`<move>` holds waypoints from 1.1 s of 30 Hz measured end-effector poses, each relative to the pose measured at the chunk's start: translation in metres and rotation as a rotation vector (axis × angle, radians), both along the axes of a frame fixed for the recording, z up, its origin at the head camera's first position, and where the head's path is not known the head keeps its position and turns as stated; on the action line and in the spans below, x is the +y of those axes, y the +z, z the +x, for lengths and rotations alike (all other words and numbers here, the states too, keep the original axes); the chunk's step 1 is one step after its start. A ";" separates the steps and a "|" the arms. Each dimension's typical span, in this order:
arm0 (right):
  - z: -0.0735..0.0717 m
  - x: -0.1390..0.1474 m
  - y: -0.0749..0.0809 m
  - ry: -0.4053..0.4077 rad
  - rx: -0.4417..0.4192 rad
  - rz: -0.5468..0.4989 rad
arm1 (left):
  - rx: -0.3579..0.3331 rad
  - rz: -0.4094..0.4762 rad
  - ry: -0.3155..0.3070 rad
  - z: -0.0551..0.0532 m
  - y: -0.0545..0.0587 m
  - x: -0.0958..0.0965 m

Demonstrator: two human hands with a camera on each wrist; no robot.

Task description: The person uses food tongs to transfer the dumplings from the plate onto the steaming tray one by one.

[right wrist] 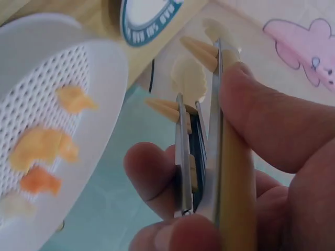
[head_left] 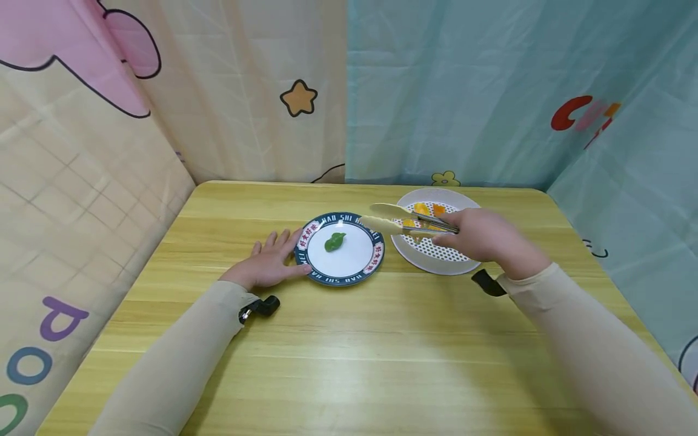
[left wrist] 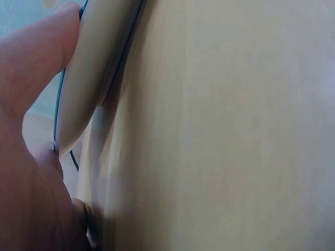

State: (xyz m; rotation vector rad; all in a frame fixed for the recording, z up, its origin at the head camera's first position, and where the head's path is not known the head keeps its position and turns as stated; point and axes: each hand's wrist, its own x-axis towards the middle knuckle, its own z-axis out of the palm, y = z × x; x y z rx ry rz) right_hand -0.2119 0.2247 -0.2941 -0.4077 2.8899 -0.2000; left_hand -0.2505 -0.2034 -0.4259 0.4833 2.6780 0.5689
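In the head view my left hand [head_left: 267, 260] lies at the left side of a round plate [head_left: 354, 251] with a dark blue lettered rim. Its fingers are spread, with the thumb and a fingertip touching the rim. A small green leaf-like piece [head_left: 335, 241] sits on the plate's white middle. My right hand [head_left: 485, 239] grips tongs [head_left: 384, 226] with cream tips and metal arms. The tips stand apart with nothing between them, reaching from above the white perforated basket [head_left: 436, 267] to the plate's right rim. Yellow and orange pieces [right wrist: 42, 149] lie in the basket.
The wooden table [head_left: 349, 339] has its far edge close behind the plate and basket. Printed curtains [head_left: 245, 91] hang behind it and at both sides. A black wrist camera mount [head_left: 266, 306] sits by the left cuff, another [head_left: 488, 283] by the right.
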 end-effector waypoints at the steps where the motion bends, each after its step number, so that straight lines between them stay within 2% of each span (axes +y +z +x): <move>1: -0.003 -0.008 -0.002 0.025 0.002 -0.007 | -0.001 0.000 0.000 0.000 -0.001 0.000; 6: -0.018 -0.037 -0.016 0.088 0.008 -0.017 | -0.008 0.004 0.003 0.000 -0.003 0.002; 13: -0.030 -0.057 -0.026 0.075 -0.050 0.006 | -0.005 0.006 0.000 0.000 -0.002 0.004; 23: -0.034 -0.059 -0.026 0.062 -0.083 0.007 | -0.001 0.022 -0.002 0.000 -0.001 0.003; 33: -0.033 -0.057 -0.028 0.068 -0.110 0.017 | 0.007 0.006 -0.001 -0.002 -0.003 0.000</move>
